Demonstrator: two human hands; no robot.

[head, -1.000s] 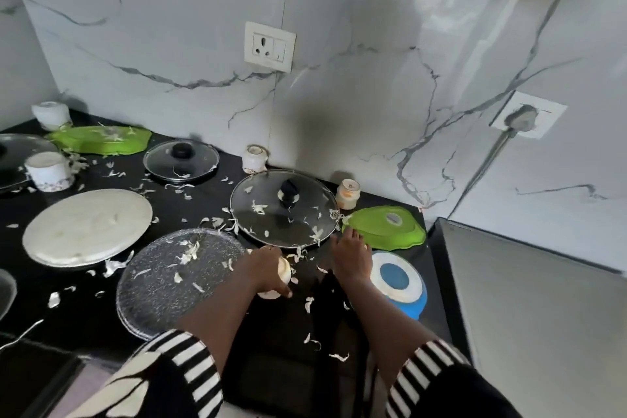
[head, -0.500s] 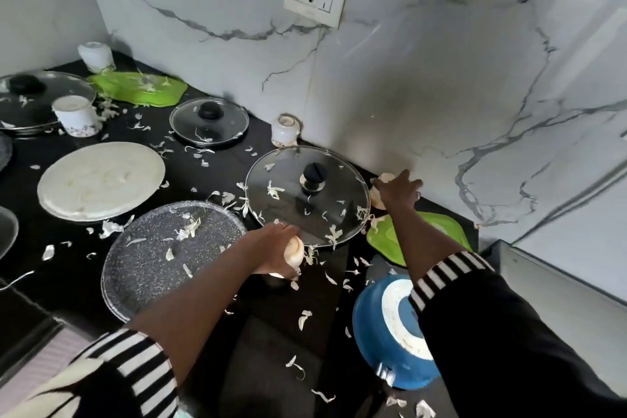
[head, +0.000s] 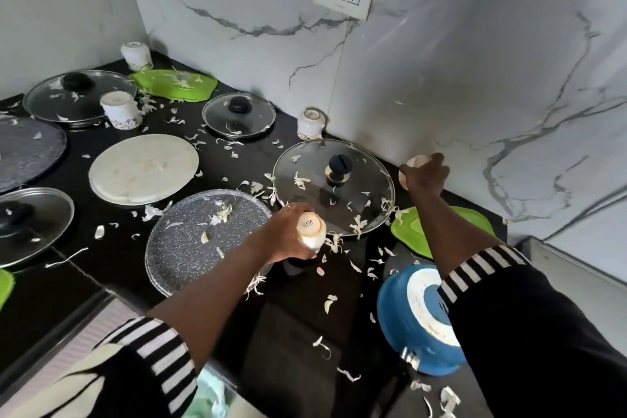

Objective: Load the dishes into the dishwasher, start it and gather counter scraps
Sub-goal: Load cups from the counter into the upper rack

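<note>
Gripping cups (head: pixel 312 231): left hand (head: pixel 286 234), right hand (head: pixel 425 176)

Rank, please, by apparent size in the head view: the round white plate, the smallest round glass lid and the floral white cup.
Round white plate
Smallest round glass lid
Floral white cup
Lid sits farther back.

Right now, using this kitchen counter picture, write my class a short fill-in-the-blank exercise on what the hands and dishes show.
The left hand grips a white cup printed with the word ____.
The right hand grips a small cup by the wall, to the ____ of the glass lid.
The glass lid's knob is ____.
The overturned bowl under the right sleeve is ____ outside.
Missing words: SISTA, right, black, blue.
</note>
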